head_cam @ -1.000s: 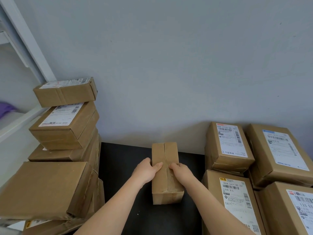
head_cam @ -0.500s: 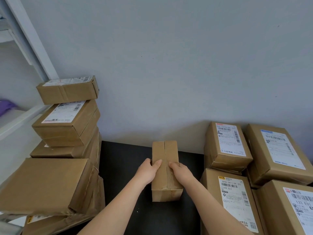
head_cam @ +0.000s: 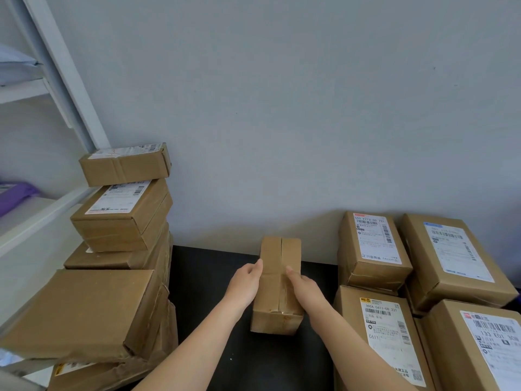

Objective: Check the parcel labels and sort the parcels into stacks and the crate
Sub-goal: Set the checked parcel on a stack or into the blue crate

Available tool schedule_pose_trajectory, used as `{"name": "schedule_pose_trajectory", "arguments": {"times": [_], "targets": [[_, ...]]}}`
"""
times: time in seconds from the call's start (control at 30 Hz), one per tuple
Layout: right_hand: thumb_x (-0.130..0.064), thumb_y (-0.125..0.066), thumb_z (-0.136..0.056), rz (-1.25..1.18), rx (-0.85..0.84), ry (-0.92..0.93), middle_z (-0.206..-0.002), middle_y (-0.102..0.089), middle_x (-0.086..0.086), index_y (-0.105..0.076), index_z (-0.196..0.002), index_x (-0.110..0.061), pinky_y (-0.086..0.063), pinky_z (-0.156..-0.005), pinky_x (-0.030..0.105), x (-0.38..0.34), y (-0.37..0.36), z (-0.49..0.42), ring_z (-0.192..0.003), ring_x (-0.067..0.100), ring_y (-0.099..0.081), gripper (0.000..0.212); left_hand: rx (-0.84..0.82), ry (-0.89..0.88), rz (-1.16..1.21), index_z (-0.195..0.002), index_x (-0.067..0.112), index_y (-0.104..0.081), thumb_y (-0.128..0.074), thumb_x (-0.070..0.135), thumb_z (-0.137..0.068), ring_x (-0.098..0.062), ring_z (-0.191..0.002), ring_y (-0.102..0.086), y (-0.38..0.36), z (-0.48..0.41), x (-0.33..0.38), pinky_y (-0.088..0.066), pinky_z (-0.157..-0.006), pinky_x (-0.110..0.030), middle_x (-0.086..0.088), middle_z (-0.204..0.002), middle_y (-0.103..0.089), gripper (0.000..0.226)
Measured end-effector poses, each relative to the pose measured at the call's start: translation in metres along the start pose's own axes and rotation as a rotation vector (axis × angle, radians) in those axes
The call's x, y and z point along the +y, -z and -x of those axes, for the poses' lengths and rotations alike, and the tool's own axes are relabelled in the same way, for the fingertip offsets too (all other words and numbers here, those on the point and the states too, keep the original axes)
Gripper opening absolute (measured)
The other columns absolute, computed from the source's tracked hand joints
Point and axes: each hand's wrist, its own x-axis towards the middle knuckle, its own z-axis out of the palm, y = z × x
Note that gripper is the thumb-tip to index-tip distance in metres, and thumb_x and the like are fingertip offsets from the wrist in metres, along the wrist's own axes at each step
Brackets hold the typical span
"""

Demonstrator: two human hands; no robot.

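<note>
Two hands are in view: the left hand (head_cam: 244, 283) and the right hand (head_cam: 306, 289). Between them sits one middle parcel (head_cam: 279, 255), with no label showing.

To the right of the right hand lie four labelled parcels:
- far inner parcel (head_cam: 372, 249)
- far outer parcel (head_cam: 454, 258)
- near inner parcel (head_cam: 380, 334)
- near outer parcel (head_cam: 479, 348)

To the left of the left hand at least five are stacked:
- small top parcel (head_cam: 125, 165)
- second parcel (head_cam: 121, 218)
- third parcel (head_cam: 118, 259)
- big plain parcel (head_cam: 81, 311)
- bottom parcel (head_cam: 107, 372)

That makes ten parcels countable; whether more lie beneath cannot be told. Labels are plain on six: the four on the right and the upper two on the left.

Farther left of the left hand stands one white shelf unit (head_cam: 64, 80) holding one purple item (head_cam: 15, 196).
</note>
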Motion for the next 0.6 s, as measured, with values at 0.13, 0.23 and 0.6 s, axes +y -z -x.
{"name": "schedule_pose_trajectory", "arguments": {"times": [0.13, 0.23, 0.6], "targets": [[-0.06, -0.042, -0.091, -0.126, 0.049, 0.005, -0.127, -0.055, 0.009, -0.043, -0.136, -0.011, -0.04, -0.102, 0.04, -0.004, 0.0, -0.002, -0.115, 0.027, -0.053, 0.066, 0.089, 0.004, 0.112, -0.111, 0.018, -0.052, -0.029, 0.049, -0.1, -0.008, -0.092, -0.051, 0.003, 0.0, 0.006, -0.042, -0.085, -0.031, 0.006, -0.101, -0.056, 0.04], [-0.061, -0.043, -0.091, -0.344, 0.02, 0.024, -0.115, -0.06, 0.006, -0.05, -0.125, -0.014, -0.041, -0.103, 0.049, -0.008, 0.003, -0.002, -0.107, 0.026, -0.057, 0.058, 0.13, 0.035, 0.3, -0.102, 0.016, -0.057, -0.032, 0.054, -0.097, -0.018, -0.101, -0.057, 0.006, 0.0, 0.008, -0.047, -0.096, -0.041, -0.003, -0.106, -0.06, 0.045], [-0.06, -0.049, -0.088, -0.44, -0.062, 0.064, -0.13, -0.052, 0.005, -0.042, -0.136, -0.022, -0.038, -0.107, 0.048, -0.022, 0.002, 0.008, -0.118, 0.026, -0.049, 0.061, 0.129, 0.001, 0.469, -0.108, 0.023, -0.052, -0.039, 0.054, -0.095, -0.016, -0.095, -0.058, 0.016, 0.011, 0.021, -0.049, -0.082, -0.038, -0.002, -0.106, -0.061, 0.036]]}}
